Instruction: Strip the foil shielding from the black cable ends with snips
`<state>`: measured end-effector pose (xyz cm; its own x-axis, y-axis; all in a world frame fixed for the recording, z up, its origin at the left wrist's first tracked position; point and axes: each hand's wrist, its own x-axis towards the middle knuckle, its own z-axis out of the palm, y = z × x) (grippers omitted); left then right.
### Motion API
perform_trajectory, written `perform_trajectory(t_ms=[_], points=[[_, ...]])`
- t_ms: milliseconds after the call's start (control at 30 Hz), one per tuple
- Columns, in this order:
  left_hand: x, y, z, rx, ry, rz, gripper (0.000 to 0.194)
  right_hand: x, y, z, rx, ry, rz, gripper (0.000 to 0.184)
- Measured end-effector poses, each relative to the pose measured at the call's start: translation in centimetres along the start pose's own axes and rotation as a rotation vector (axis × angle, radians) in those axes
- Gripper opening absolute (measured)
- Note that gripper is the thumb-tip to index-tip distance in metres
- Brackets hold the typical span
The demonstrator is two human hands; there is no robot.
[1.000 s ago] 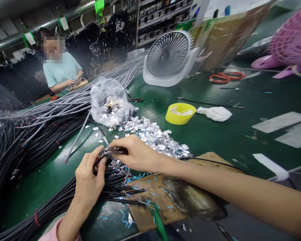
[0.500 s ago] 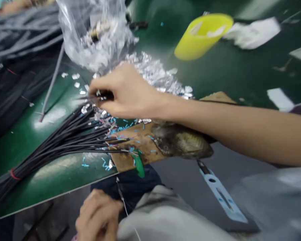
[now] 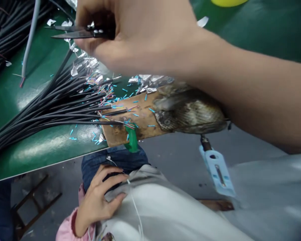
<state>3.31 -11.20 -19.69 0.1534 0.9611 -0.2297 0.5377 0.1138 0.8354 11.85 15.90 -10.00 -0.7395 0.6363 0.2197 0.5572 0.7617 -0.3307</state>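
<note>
My right hand [image 3: 140, 36] reaches in from the right, closed around a pair of small dark scissors [image 3: 72, 33]. Their blades point left and stand slightly apart; the handles are mostly hidden in my fingers. Below them lies a bundle of black cables [image 3: 52, 103], with stripped ends showing thin coloured wires. Silver foil scraps [image 3: 90, 63] lie among these ends, close under my right hand. My left hand [image 3: 100, 194], in a pink sleeve, rests on the pale grey garment over my lap. Its fingers are spread, with nothing visible in them; a thin white cord [image 3: 135, 204] runs beside it.
A worn brown board [image 3: 142, 130] overhangs the green table's edge, with a taped lump [image 3: 190, 110] and a green piece [image 3: 132, 139] on it. A light blue tool [image 3: 217, 170] hangs below. Blue clippings lie scattered. A grey cable [image 3: 30, 40] and more black cables [image 3: 12, 36] lie left.
The view has shifted, and my right hand with the scissors appears higher and larger. My left hand has gone from curled to spread. The plastic bag has left the view.
</note>
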Motion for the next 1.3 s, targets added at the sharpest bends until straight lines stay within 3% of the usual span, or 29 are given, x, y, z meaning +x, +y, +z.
perform_trajectory(t_ms=[133,267,433,767,1067,1300], points=[[1.1,-0.6,1.0,0.018,-0.016,0.032,0.035,0.2,-0.1,-0.2,-0.088,0.0,-0.034,0.034],[2.0,-2.5,2.6,0.001,-0.013,0.08,0.018,0.1,-0.4,-0.4,-0.099,-0.012,-0.031,0.036],[2.2,-4.7,4.3,-0.036,0.031,0.121,0.018,-0.2,-0.1,-0.2,-0.098,-0.017,-0.026,0.043],[2.3,-5.3,4.3,-0.056,0.105,0.087,0.017,0.0,0.0,-0.2,-0.115,-0.047,-0.013,0.043],[1.9,-4.7,4.1,-0.065,0.134,0.045,0.018,0.0,0.0,-0.2,-0.163,0.002,-0.068,0.039],[2.1,-4.0,3.4,-0.064,0.136,0.063,0.018,0.5,0.2,0.3,-0.043,0.104,-0.156,0.02]])
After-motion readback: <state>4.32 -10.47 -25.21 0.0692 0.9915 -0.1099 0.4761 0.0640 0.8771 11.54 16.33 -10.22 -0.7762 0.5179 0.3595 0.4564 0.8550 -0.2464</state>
